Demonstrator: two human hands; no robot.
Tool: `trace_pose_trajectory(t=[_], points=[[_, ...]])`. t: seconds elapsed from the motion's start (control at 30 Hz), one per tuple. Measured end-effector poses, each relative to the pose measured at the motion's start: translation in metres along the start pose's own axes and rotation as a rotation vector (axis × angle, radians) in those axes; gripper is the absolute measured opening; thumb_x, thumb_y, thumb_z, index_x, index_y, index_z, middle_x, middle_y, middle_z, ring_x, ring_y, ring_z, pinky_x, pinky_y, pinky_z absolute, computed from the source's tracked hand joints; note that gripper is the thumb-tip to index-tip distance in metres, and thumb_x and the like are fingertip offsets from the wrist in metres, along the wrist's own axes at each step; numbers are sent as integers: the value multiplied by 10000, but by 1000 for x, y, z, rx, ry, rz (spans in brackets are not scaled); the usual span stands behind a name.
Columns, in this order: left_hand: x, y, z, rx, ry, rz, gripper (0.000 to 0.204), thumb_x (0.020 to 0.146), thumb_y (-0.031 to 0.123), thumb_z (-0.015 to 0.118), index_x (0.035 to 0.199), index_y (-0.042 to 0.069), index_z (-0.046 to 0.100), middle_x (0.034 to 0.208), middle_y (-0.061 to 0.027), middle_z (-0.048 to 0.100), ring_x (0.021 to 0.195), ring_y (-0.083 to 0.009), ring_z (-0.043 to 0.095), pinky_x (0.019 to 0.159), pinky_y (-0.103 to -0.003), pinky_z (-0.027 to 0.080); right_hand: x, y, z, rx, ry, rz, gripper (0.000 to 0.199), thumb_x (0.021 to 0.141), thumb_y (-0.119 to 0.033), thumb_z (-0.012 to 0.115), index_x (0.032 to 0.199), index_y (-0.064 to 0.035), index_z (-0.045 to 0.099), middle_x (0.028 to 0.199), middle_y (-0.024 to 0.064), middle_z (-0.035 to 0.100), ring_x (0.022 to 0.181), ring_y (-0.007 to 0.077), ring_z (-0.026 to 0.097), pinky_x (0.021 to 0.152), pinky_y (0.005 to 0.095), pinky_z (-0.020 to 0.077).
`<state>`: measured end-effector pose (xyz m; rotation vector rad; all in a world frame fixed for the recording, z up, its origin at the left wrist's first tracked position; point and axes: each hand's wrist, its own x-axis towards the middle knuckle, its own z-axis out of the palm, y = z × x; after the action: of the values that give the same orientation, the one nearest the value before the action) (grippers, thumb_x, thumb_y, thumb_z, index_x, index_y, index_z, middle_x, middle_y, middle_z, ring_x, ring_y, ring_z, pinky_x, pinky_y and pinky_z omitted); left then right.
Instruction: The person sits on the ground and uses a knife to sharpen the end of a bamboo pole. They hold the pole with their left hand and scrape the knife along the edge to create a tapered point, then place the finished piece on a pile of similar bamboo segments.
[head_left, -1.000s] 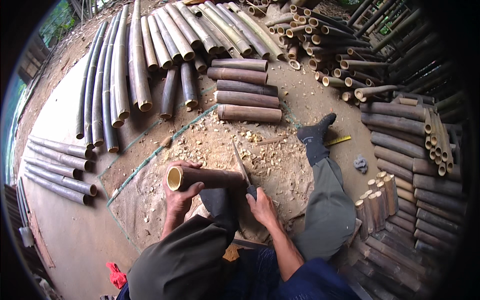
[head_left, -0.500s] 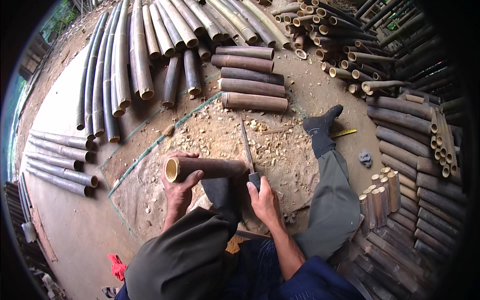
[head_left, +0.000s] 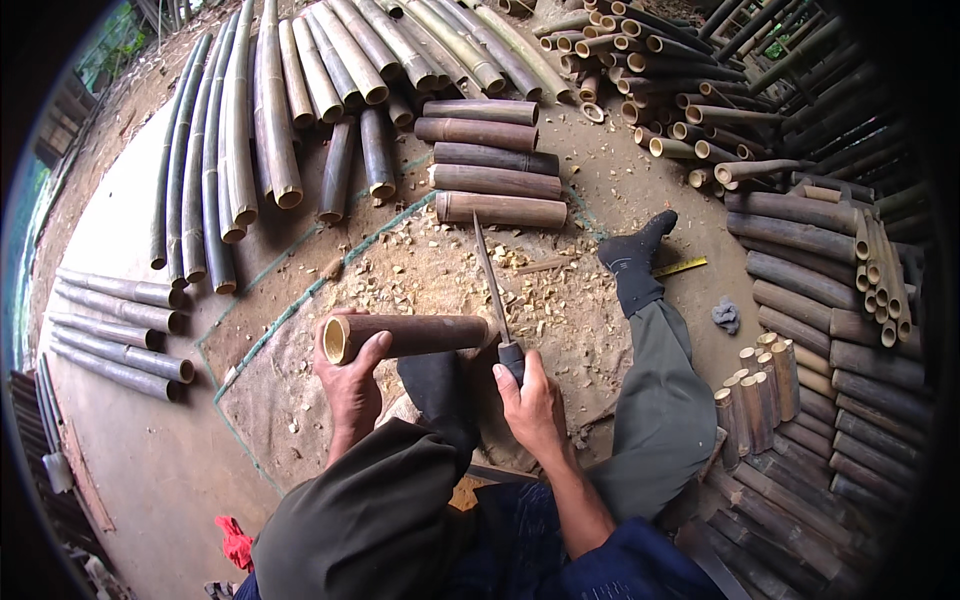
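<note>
My left hand (head_left: 350,390) grips a short, dark brown bamboo tube (head_left: 425,335) near its left end, thumb along the near side. The tube lies roughly level above my left foot, its pale hollow end facing left. In my right hand (head_left: 532,400) is a long narrow knife (head_left: 489,280), fingers closed round the dark handle. Its blade points away from me, just beyond the tube's right end; whether the two touch I cannot tell. Beneath them, pale wood chips (head_left: 550,310) litter a sackcloth mat (head_left: 285,385).
Five cut bamboo tubes (head_left: 500,209) lie in a row beyond the mat. Long bamboo poles (head_left: 280,150) rest at the far left, and stacked tubes (head_left: 800,240) line the right. A yellow measuring tape (head_left: 682,266) lies by my right foot (head_left: 636,262).
The bamboo tube has shifted slightly left and rolled or tilted a little in my left hand. The knife stays in my right hand, its tip slightly further left. The whole view has shifted slightly.
</note>
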<state>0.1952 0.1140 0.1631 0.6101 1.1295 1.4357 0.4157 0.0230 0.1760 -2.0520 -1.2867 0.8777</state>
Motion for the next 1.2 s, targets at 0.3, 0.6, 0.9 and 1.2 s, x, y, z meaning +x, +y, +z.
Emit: trace_pose_trajectory(t=[0.3,0.6,0.9,1.2], points=[[17,-3,-15,193,-427,125,640,621,-10,919,1193,26,635,1159,-143,698,1140,-272,694,1045,-418,548,13,66,36,-261,-128,108,389,1044,-415,616,1106,-39,543,888,310,722,855,548,698,739,655,547],[16,3,-6,128,-375,55,637,605,-41,911,1180,23,646,1139,-132,688,1156,-279,680,1071,-440,529,-11,8,0,202,226,-329,318,1028,-284,675,1197,-36,570,854,244,711,800,447,745,631,476,559],[11,-3,-16,57,-262,64,627,642,-50,912,1197,32,630,1143,-120,689,1121,-243,681,1032,-395,547,-1,4,6,-3,13,-32,366,1041,-358,648,1162,-22,564,905,277,711,847,497,715,700,559,540],[10,-2,9,90,-198,91,591,701,-42,904,1213,19,615,1140,-125,708,1074,-223,702,984,-365,565,24,74,47,-103,24,-18,399,1051,-393,613,1096,-4,538,889,279,705,824,545,679,703,603,523]])
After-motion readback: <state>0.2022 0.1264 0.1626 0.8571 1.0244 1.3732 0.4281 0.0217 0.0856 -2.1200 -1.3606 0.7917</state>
